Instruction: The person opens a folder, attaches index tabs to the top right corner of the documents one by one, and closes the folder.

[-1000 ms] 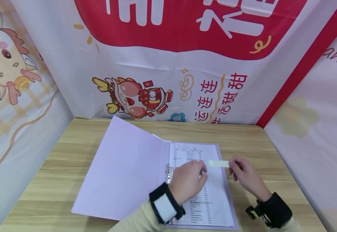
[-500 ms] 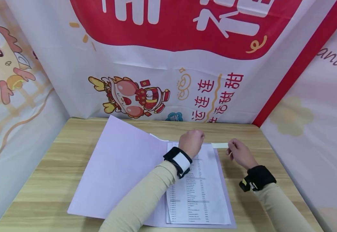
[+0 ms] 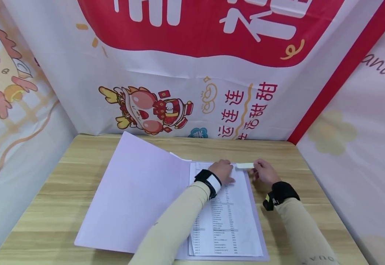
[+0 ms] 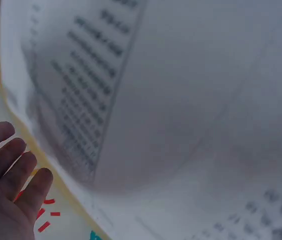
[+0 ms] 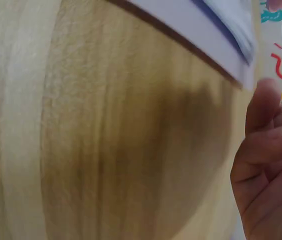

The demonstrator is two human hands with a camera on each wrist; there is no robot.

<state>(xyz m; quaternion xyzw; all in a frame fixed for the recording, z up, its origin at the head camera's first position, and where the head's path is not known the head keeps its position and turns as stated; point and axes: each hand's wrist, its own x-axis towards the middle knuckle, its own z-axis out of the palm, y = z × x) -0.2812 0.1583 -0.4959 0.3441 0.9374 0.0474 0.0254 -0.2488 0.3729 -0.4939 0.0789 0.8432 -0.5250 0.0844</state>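
A pale strip (image 3: pixel 245 165) is above the top right corner of the papers (image 3: pixel 245 221), its long edges running roughly level with the far edge of the table (image 3: pixel 56 176). I pinch its right end between the thumb and fingers of my right hand (image 3: pixel 264 172), a narrow grip; I cannot tell whether the strip touches the paper below. Its left end points toward my left hand (image 3: pixel 221 172), just beside it with a small gap between. That hand is over the upper part of the sheets, fingers loosely spread and wrapped round nothing; whether they press down, I cannot tell.

The printed sheets sit inside a lilac folder (image 3: pixel 136 191), with a narrow lilac margin along their right edge. Its cover is turned out to the left, and my left sleeve (image 3: pixel 175 224) crosses its inner side. My right sleeve (image 3: pixel 303 228) comes in outside the folder's right edge, over the wood, where tabletop runs on to the right cloth wall (image 3: pixel 361 165). Behind the folder, a strip of tabletop separates it from the printed back cloth (image 3: pixel 166 66).
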